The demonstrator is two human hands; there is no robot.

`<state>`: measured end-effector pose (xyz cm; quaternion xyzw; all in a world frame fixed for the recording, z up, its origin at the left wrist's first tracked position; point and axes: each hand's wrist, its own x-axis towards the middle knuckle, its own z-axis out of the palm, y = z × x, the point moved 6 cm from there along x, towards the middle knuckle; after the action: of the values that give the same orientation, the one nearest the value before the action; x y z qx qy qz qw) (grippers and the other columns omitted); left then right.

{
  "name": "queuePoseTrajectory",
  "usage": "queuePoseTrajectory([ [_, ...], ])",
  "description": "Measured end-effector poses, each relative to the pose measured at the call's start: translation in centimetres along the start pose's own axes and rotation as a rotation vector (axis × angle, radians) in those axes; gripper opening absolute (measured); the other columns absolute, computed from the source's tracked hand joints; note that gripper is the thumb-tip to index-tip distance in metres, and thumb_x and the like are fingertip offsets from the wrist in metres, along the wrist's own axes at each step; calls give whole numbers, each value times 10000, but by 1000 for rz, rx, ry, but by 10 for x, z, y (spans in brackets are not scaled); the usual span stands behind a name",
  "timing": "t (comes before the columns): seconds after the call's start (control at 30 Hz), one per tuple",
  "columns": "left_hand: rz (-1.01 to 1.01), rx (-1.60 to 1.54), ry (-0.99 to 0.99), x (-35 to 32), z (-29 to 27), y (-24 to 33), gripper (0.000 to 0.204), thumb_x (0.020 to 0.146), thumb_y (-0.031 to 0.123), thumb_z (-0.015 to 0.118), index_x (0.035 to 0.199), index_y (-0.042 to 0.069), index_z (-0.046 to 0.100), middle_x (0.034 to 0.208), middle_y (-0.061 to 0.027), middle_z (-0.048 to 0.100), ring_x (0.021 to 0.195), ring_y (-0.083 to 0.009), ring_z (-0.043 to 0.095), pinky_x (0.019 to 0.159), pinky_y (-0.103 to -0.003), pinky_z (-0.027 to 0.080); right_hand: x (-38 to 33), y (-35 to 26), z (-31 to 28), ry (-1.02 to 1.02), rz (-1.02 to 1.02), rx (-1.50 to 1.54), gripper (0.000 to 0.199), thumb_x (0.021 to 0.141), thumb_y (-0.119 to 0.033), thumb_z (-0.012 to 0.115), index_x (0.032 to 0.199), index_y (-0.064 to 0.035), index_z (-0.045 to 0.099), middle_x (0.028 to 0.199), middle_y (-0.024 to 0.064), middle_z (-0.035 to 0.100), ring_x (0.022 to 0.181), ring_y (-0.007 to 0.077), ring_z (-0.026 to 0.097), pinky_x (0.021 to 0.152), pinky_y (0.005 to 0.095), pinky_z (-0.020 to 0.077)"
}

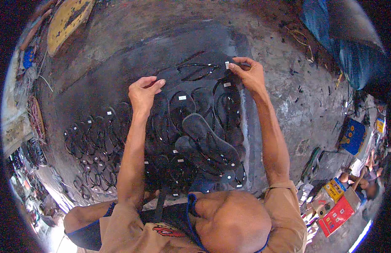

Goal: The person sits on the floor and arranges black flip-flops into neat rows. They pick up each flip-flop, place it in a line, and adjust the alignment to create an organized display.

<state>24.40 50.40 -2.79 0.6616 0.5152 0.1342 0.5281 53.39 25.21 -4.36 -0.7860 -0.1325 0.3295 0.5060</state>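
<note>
Centrally, held sandal: a black sandal (191, 72) with a glossy strap, raised over the dark mat (90, 84) towards its upper right corner; a white tag (227, 65) sits at its right end.
Right hand: the right hand (251, 76) closes thumb and forefinger on the tagged end of the sandal.
Left hand: the left hand (143, 90) has thumb and forefinger close together at the sandal's other end; whether they pinch it cannot be told.
Overlapping pile: dark sandals between the forearms, near the mat's right edge; uppermost, a grey-soled sandal (210, 137) lies aslant.
Rows: smaller black sandals (96, 130) side by side towards the mat's left edge, several with white tags; a further row (98, 170) lies below them.
Containers: beyond the mat's right edge, a blue box (352, 135) with yellow markings and, lower, a yellow carton (333, 189) just above a red carton (336, 217); their contents cannot be made out.
Surroundings: blue sheeting (349, 55) at upper right, beyond the mat; a worn yellow board (69, 25) past its upper left.
</note>
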Motion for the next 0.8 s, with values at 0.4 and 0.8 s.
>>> queuePoseTrajectory([
  [0.4,150,606,-17,1,2,22,429,766,336,947,1041,32,820,1085,-200,763,902,-325,758,774,-400,602,-29,-23,5,357,-249,-667,458,808,-400,902,1151,-113,801,1161,190,736,1153,335,672,1016,466,524],
  [0.8,345,286,135,-13,-32,32,402,883,188,849,1239,57,717,1103,-115,748,1038,-255,712,914,-391,560,-146,-78,95,-302,-429,-795,580,833,-506,848,1176,-47,757,1078,193,720,1068,396,681,973,485,527],
])
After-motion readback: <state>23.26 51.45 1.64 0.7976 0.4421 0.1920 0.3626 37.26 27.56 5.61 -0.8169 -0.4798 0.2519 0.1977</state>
